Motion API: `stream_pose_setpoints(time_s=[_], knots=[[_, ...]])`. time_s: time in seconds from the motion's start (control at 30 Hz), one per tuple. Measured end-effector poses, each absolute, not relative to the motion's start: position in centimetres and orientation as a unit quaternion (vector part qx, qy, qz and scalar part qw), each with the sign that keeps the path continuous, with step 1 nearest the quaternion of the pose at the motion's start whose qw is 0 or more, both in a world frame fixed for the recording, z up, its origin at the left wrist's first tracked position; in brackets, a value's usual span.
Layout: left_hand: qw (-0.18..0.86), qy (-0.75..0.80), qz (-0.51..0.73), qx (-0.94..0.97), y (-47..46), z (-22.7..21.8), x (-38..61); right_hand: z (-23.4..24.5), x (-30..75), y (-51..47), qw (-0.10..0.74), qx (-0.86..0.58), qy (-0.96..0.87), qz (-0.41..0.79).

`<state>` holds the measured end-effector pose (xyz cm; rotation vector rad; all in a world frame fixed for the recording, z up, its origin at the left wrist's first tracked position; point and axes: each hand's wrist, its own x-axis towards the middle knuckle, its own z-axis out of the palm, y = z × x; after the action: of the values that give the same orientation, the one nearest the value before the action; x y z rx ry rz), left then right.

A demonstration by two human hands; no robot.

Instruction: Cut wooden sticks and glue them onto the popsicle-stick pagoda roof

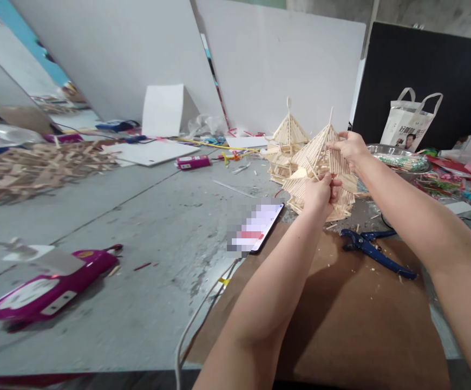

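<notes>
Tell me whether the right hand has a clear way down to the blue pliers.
Probably yes: the blue pliers lie uncovered on the brown board below the right hand, nothing between them. But that hand now grips the stick-built model roof.

The grey table (146, 233) carries a brown board (341, 325), blue pliers (375, 250) and a phone (260, 225).

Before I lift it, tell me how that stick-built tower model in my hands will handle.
The stick tower model is probably light, being thin wooden sticks. Likely fragile: squeezing could snap its slats. Both the left hand and right hand grip it.
</notes>
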<state>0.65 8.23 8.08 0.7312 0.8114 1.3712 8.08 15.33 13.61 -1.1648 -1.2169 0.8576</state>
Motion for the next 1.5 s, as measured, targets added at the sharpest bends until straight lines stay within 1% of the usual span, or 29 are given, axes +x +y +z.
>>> stream_pose_setpoints(time_s=[0.1, 0.27, 0.43, 0.77, 1.1, 1.33, 1.5], knots=[[0.639, 0.340, 0.617, 0.308, 8.30, 7.87, 0.79, 13.74, 8.05, 15.12, 0.585, -0.499, -0.513, 0.382], [0.643, 0.330, 0.631, 0.283, 8.48, 7.87, 1.05, 13.78, 8.17, 15.18, 0.583, -0.512, -0.515, 0.364], [0.645, 0.326, 0.640, 0.262, 8.40, 8.10, 1.29, 13.77, 8.23, 15.19, 0.568, -0.513, -0.526, 0.370], [0.642, 0.320, 0.644, 0.265, 8.51, 7.91, 1.42, 13.61, 8.30, 15.38, 0.568, -0.518, -0.535, 0.350], [0.643, 0.325, 0.640, 0.266, 8.47, 7.94, 1.30, 13.68, 8.33, 15.18, 0.569, -0.510, -0.536, 0.360], [0.646, 0.326, 0.640, 0.258, 8.41, 8.04, 1.28, 13.24, 8.74, 15.98, 0.571, -0.507, -0.574, 0.297], [0.645, 0.324, 0.644, 0.252, 8.42, 8.05, 1.37, 13.25, 8.95, 15.83, 0.549, -0.521, -0.609, 0.238]])
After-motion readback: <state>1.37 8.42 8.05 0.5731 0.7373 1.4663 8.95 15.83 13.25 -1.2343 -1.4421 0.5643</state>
